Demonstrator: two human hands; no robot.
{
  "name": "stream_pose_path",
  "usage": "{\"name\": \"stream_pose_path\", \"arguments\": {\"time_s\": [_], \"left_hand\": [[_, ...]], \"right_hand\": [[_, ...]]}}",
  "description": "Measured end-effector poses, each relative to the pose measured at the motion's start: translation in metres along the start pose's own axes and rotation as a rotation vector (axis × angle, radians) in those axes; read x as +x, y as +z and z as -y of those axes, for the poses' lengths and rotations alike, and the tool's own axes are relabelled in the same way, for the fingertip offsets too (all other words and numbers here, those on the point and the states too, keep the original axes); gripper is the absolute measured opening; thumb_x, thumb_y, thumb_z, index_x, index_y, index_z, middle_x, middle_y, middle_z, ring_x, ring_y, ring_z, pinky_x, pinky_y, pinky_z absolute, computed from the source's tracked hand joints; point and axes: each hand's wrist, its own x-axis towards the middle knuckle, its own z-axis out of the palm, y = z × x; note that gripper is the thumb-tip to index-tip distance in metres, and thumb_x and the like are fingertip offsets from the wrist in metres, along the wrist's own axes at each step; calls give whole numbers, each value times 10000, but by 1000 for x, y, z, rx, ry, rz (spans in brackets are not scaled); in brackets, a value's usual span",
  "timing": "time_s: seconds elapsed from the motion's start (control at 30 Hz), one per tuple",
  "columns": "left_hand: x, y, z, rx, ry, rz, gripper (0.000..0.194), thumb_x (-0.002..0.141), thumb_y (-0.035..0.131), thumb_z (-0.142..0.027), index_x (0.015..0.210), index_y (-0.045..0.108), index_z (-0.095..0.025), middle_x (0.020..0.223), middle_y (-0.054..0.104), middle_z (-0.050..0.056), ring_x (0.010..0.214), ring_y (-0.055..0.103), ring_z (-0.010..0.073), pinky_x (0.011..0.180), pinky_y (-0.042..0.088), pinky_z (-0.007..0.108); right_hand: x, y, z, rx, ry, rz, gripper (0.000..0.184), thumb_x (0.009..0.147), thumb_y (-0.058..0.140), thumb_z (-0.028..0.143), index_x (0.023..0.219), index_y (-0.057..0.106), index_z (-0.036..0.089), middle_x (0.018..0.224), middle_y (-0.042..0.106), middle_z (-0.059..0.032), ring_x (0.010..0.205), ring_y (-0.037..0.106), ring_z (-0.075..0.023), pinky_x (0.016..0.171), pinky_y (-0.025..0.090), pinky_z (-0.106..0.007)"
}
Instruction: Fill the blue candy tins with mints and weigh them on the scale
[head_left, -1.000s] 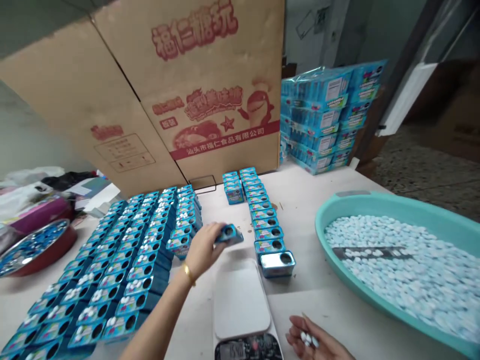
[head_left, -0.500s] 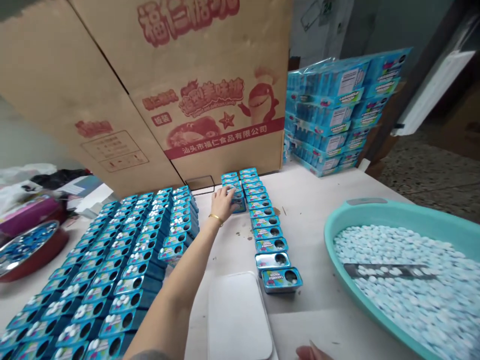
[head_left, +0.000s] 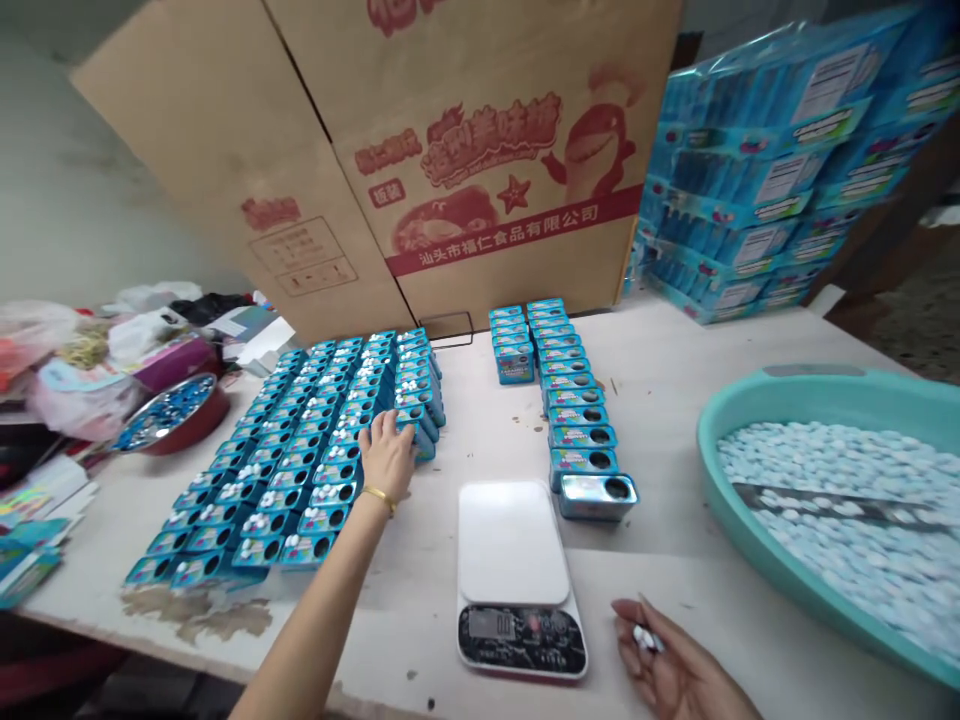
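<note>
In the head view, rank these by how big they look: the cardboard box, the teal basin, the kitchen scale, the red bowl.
1. Cardboard box, largest.
2. Teal basin, partly cut off by the frame.
3. Kitchen scale.
4. Red bowl, smallest, though it sits farther from the camera, so its true size against the scale is unsure.

Soft even daylight; faint shadows; wide-angle stretch at edges
</note>
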Motion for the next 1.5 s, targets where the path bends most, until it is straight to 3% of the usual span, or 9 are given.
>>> {"name": "stream_pose_path", "arguments": {"time_s": [0.13,0.27,0.37,0.5,0.63,0.8,0.93,1.3,1.5], "left_hand": [[-10,-28,-11,-36,208,35,128,877,499,-234,913,619,-206,1195,559,102,1119,492,275,972,343,470],[-31,-77,-50,-92,464,122,195,921,464,-315,895,599,-177,998,577,85,883,547,213,760,429,338],[-46,-92,-82,-145,631,205,169,914,490,-297,881,597,-171,934,581,67,834,548,191,717,421,310],[-51,-87,-103,-150,707,275,129,894,525,-276,920,587,-166,908,598,64,819,557,193,708,422,309],[-65,-88,-110,-251,688,145,286,846,604,-333,1058,545,-150,1078,583,104,947,531,238,782,433,354],[-131,-72,-146,-470,946,190,233,930,455,-291,1124,514,-177,990,569,66,817,516,183,676,445,307],[-168,-43,-173,-547,946,212,201,929,440,-220,1098,525,-151,957,557,71,843,526,181,705,470,296],[-176,-24,-173,-580,942,151,113,911,472,-225,923,562,-157,892,562,58,747,533,158,593,451,260],[-157,-45,-155,-829,818,115,113,894,475,-218,893,572,-160,871,559,49,752,532,136,643,460,238]], "right_hand": [[-11,5,1,-8,-109,21,196,718,741,173,903,691,132,782,715,-38,677,673,-109,622,563,-162],[-25,13,1,-18,-117,41,175,757,699,166,911,681,85,828,722,-104,741,696,-152,606,565,-177],[-35,18,-3,-28,-79,48,161,784,679,184,902,678,75,866,728,-137,820,708,-182,673,578,-199],[-45,20,-7,-21,-38,66,190,823,637,193,950,665,54,937,726,-182,898,705,-200,760,577,-228],[-52,20,-8,42,9,87,209,853,594,202,985,653,51,990,719,-185,991,682,-210,848,557,-261],[-57,25,-11,191,36,154,237,890,547,284,990,657,98,942,731,-102,876,702,-170,849,558,-291],[-59,22,-16,228,60,123,260,914,501,305,1035,647,127,960,728,-79,911,692,-172,833,560,-294],[-55,13,-30,198,66,180,140,865,565,223,961,655,175,996,716,-45,984,670,-183,862,559,-316],[-52,19,-24,165,36,131,145,876,528,168,953,651,170,942,728,-47,978,680,-175,877,560,-319]]}}
